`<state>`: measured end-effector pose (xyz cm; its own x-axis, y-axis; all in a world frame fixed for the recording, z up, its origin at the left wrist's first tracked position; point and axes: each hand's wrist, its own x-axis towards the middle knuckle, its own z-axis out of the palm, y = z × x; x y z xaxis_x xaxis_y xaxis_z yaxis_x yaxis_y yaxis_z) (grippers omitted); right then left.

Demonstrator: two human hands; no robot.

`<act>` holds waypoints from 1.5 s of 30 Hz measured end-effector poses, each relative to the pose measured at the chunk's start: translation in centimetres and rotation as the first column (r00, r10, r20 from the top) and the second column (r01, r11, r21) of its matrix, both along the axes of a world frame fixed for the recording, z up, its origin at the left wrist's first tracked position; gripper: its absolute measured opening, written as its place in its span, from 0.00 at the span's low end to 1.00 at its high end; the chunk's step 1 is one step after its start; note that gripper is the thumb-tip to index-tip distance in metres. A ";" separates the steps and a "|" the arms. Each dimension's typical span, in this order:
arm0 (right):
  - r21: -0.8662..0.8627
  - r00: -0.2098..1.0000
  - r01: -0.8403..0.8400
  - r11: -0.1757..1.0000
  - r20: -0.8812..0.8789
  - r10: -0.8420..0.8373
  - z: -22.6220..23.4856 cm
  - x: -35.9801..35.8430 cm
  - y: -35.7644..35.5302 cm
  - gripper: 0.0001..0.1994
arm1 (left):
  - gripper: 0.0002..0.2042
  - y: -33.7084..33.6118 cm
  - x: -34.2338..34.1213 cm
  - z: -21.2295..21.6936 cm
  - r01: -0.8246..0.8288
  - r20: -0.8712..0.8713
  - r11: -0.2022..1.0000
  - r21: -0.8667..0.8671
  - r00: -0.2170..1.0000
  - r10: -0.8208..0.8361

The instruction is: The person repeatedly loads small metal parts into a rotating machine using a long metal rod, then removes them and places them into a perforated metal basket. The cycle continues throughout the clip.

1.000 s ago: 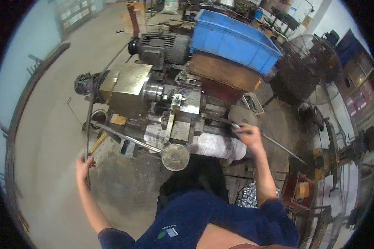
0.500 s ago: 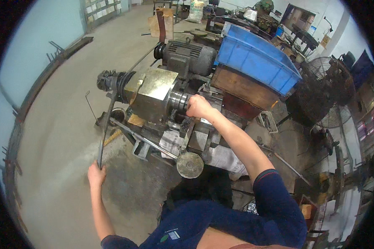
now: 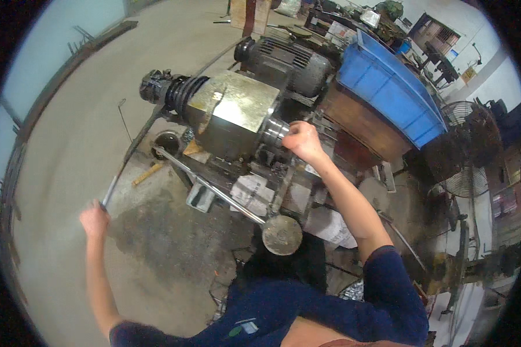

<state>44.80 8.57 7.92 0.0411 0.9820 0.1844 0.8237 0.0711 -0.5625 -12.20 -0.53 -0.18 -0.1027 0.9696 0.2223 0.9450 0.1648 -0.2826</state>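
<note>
My left hand [image 3: 94,220] grips the near end of a long thin metal bar [image 3: 130,151] that runs up into the back of a small lathe near its black pulley [image 3: 176,94]. My right hand [image 3: 302,140] is closed at the round chuck [image 3: 272,133] on the front of the brassy headstock box [image 3: 231,118]; what it holds is hidden. A round handwheel [image 3: 282,235] sits on the near end of a steel rod below the machine bed.
A grey electric motor [image 3: 283,58] sits behind the headstock. A blue plastic crate [image 3: 388,92] rests on a brown bench to the right. A floor fan [image 3: 466,150] stands further right. Stained concrete floor [image 3: 69,115] lies to the left, with a round hole [image 3: 167,142].
My right hand moved from the machine's near right side up to the chuck. My view came closer to the lathe. My left hand kept hold of the long bar.
</note>
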 end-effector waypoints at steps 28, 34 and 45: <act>0.001 0.761 0.635 0.773 0.174 -0.625 -4.7 28.8 -35.3 0.14 | 0.09 9.5 21.3 -13.8 0.368 0.074 0.807 -0.462 0.923 -0.378; -0.106 0.458 0.856 0.506 0.610 -0.647 -8.8 37.5 -40.6 0.21 | 0.17 8.2 19.0 -11.4 0.353 0.552 0.890 -0.287 0.821 -0.148; 0.043 0.356 0.875 0.482 0.617 -0.702 -13.3 33.5 -46.1 0.11 | 0.23 8.5 21.0 -3.5 0.085 0.990 0.988 -0.126 -0.056 0.131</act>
